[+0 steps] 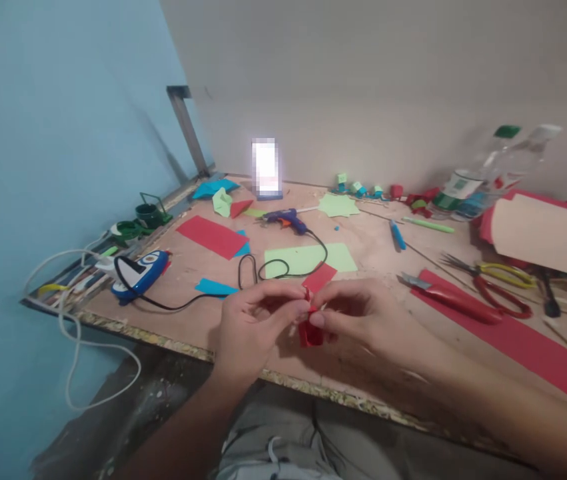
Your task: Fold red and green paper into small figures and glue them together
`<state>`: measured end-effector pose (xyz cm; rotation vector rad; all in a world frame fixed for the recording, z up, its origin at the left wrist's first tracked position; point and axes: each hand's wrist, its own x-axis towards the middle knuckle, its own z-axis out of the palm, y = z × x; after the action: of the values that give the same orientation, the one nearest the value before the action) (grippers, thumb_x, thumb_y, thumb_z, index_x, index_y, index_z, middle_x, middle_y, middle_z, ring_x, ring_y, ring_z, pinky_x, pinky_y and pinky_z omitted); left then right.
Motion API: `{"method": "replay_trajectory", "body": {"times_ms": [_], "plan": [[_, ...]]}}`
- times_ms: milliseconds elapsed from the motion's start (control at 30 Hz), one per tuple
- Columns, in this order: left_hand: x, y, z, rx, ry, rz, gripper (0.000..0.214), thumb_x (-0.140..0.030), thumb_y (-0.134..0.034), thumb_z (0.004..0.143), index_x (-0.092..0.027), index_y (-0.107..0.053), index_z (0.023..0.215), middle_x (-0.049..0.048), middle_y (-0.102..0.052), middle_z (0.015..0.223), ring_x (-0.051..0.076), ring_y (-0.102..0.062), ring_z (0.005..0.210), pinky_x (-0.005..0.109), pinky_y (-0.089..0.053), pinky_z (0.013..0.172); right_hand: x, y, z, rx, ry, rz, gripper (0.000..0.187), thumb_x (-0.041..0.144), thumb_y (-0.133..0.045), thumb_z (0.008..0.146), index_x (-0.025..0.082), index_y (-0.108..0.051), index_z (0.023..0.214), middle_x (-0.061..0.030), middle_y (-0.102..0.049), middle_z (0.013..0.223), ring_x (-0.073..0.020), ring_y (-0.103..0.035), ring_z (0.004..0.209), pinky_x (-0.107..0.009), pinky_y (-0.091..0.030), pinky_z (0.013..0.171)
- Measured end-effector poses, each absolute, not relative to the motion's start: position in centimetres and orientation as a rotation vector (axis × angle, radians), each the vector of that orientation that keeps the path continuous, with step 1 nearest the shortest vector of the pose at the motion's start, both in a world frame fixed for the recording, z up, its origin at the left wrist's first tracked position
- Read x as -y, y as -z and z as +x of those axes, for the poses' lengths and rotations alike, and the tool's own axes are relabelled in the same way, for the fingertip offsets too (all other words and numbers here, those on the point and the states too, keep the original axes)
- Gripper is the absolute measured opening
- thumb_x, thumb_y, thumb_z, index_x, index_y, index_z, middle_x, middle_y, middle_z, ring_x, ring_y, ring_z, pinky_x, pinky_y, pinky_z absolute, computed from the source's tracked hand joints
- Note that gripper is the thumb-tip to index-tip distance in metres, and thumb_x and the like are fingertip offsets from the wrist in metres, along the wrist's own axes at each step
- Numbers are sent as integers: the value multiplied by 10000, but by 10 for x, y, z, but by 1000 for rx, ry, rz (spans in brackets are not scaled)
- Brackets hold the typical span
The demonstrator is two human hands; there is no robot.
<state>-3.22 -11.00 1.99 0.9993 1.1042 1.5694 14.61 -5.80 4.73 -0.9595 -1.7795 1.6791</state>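
Observation:
My left hand (258,323) and my right hand (350,313) meet over the front of the table, both closed with fingertips pinching a small folded red paper piece (312,333). Part of the piece hangs below the fingers; the rest is hidden behind them. Just beyond my fingertips lies a red paper scrap (320,275), partly over a light green paper strip (343,257). A blue glue gun (286,217) rests farther back, its black cord looping across the green strip. To the left of my left hand is a blue paper strip (216,288).
Right of my hands, scissors (500,283) and a red-handled knife (463,299) lie by a long red paper strip (528,353). Bottles (463,187) stand at the back right. A lit phone (266,167) leans on the wall. A blue-white power strip (140,273) sits left, near the table edge.

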Motion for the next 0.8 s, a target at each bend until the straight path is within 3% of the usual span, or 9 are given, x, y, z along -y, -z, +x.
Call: {"method": "replay_trajectory", "body": {"times_ms": [100,433,667,800], "plan": [[108,-19,-27,-1067,-1564,1048,103,-112,-878,737,-198,-830,764,36,-806,838,173,-747,856,236,-610,807,61,-45,154,1755,-1656,-978,88,250,-766,867,219,-767,785,0,-747,748,-153,-678,689,-275,-529,653],[99,-5,-21,-1070,-1533,1149,174,-104,-897,758,-251,-861,844,-1,-829,852,119,-761,807,161,-607,773,69,-35,161,1595,-1701,-1015,135,322,-774,883,188,-784,869,-3,-729,758,-128,-623,667,-249,-467,601],[79,-26,-38,-1205,-1401,1386,172,-117,-878,779,-285,-866,817,-18,-830,833,113,-761,777,143,-605,707,43,-26,208,1911,-1001,-1230,156,330,-683,924,203,-772,908,-46,-779,883,-181,-651,746,-306,-489,662],[55,-46,-41,-1214,-1242,1620,145,-103,-854,774,-247,-858,789,0,-827,812,130,-767,757,161,-620,696,22,-5,227,2035,-859,-1262,208,303,-679,926,183,-773,1068,-76,-781,985,-205,-662,787,-345,-518,721]]}}
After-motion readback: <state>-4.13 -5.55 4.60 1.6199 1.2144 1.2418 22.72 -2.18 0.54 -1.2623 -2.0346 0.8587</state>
